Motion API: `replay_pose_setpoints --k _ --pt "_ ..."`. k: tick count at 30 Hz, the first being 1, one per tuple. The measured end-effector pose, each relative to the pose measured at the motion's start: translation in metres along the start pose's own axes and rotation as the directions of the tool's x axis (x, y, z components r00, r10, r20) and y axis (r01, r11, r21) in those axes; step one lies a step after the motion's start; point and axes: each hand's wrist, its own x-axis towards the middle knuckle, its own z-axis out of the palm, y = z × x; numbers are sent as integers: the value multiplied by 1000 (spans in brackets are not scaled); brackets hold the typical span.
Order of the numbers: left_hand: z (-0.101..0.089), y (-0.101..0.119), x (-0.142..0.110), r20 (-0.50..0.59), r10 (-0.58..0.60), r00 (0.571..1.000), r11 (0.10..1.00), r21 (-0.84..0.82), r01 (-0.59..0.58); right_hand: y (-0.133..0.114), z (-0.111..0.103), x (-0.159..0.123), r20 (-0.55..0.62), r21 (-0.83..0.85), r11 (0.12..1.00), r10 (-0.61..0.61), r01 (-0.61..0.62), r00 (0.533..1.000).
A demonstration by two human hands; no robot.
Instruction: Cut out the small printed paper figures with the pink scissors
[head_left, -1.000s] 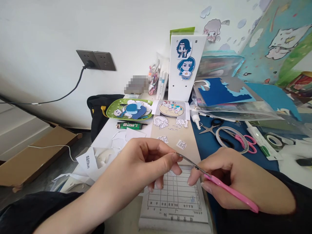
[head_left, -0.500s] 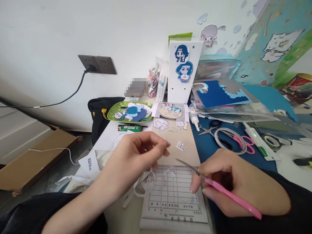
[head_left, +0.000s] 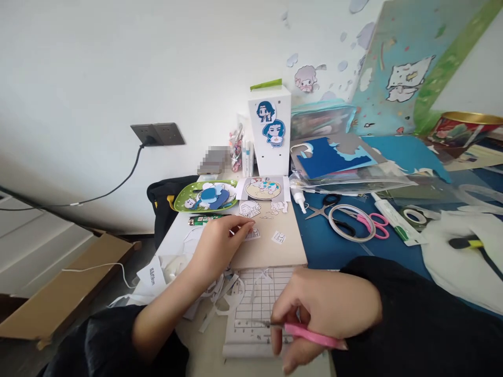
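Observation:
My right hand [head_left: 326, 301] holds pink-handled scissors [head_left: 310, 335], seen nearly edge-on above a printed form pad [head_left: 251, 335]. The blades point left and look blurred. My left hand [head_left: 220, 243] reaches over the beige board [head_left: 271, 254], thumb and fingertips pinched together. Whatever may be between them is too small to make out. Just below those fingertips lies a small line-drawn paper piece [head_left: 252, 234]. Another small paper cutout [head_left: 279, 237] rests to its right. Farther back on the board are a long-haired figure cutout [head_left: 249, 209] and a second drawn cutout [head_left: 279, 207].
A green tray [head_left: 183, 201] holds blue and white cutouts. White paper strips [head_left: 220, 293] gather beside the pad. On the blue mat lie black-handled scissors [head_left: 320, 209], a tape roll [head_left: 334, 230] and a glue tube [head_left: 396, 220]. A white stand [head_left: 269, 162] rises behind.
My left hand has moved forward onto the board by the small paper piece. My right hand has drawn back toward me with the scissors, over the pad's near part. The view has shifted.

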Motion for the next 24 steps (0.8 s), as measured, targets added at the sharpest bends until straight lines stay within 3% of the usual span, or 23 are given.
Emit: replay_pose_setpoints --k 2,5,10,24 --pt "6 2 5 -31 49 998 997 62 -47 -1 -2 -1 100 100 995 12 -22 995" --pt "14 8 13 -56 153 987 978 151 -144 1 -2 0 105 153 985 64 -79 992" --pt "24 12 22 -55 295 954 918 291 -268 10 -4 6 113 145 989 7 -24 994" --pt "24 5 27 -66 374 925 825 479 -299 -7 -9 -2 48 142 990 7 -14 999"
